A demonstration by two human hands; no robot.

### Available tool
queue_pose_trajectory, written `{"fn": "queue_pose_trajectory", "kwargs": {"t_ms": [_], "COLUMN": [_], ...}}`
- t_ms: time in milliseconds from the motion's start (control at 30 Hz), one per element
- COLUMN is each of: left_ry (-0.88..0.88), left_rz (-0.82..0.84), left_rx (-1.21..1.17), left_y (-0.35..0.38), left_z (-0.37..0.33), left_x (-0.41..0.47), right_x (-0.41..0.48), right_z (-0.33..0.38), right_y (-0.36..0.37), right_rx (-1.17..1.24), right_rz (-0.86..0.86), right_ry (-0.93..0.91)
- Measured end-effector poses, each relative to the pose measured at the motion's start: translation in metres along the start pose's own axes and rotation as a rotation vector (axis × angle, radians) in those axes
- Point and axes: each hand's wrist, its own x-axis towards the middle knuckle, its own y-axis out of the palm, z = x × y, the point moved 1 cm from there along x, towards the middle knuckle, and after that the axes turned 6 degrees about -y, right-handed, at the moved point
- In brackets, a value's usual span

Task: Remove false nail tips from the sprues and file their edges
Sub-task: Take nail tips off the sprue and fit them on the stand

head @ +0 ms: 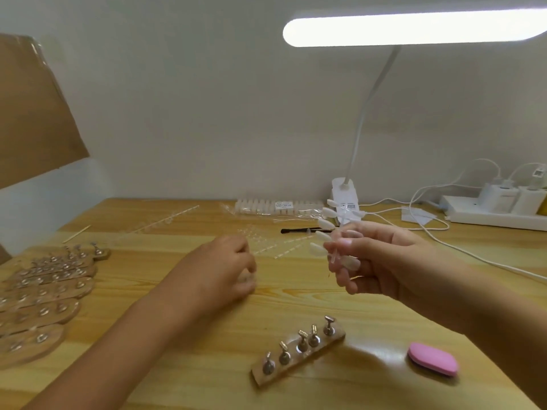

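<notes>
**A:** What is being shown nearest the front edge of the desk (296, 297)?

**B:** A short wooden strip set with five upright metal pegs (299, 352) is lying there. A pink oval buffing block (432, 358) is lying toward the front right corner. Neither is being touched.

**A:** And where is the work being held?

**B:** Over the middle of the desk, a clear plastic sprue lined with pale translucent nail tips (328, 232) is being pinched low on its stem between the thumb and fingers of the right hand (381, 261). It is being kept off the desk, with its long axis nearly upright. The nail tips are branching sideways above the grip.

**A:** And the left hand (228, 267)?

**B:** It is being held to the left, apart from the sprue, with its fingers curled. Whether anything is being held in it cannot be told, as it is blurred.

**A:** What is the coming move being governed by?

**B:** Probably this: the tips are standing above the pinch and facing the left hand, which is the nearer free one.

**A:** Farther back?

**B:** Empty clear sprues (266, 241) and a slim black tool (299, 230) are lying beyond the hands, and a clear packet of tips (278, 206) is lying along the far edge.
</notes>
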Motion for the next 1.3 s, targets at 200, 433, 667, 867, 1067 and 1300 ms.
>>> {"fn": "queue_pose_trajectory", "kwargs": {"t_ms": [200,433,667,867,1067,1300], "left_ry": [-0.086,-0.154,-0.325,-0.416,-0.525,-0.588], "left_rz": [0.039,0.339,0.188,0.015,-0.028,0.084], "left_rx": [-0.219,-0.61,-1.307,-1.623,-1.678,-1.886], "left_y": [-0.008,-0.002,-0.016,0.002,0.0,-0.009], "left_z": [-0.012,-0.055,-0.071,-0.087,-0.088,-0.096], "left_x": [-0.027,-0.074,-0.031,-0.037,-0.04,-0.045], "right_x": [-0.021,-0.029,-0.031,-0.034,-0.027,-0.041], "right_z": [-0.003,-0.015,-0.012,-0.015,-0.027,-0.025], "right_y": [-0.016,-0.031,-0.007,0.007,0.008,0.009], "right_rx": [-0.179,-0.167,-0.176,-0.147,-0.55,-1.184], "right_rz": [-0.052,-0.21,-0.144,-0.136,-0.267,-0.177], "right_ry": [-0.015,-0.023,-0.139,-0.182,-0.515,-0.996]}}
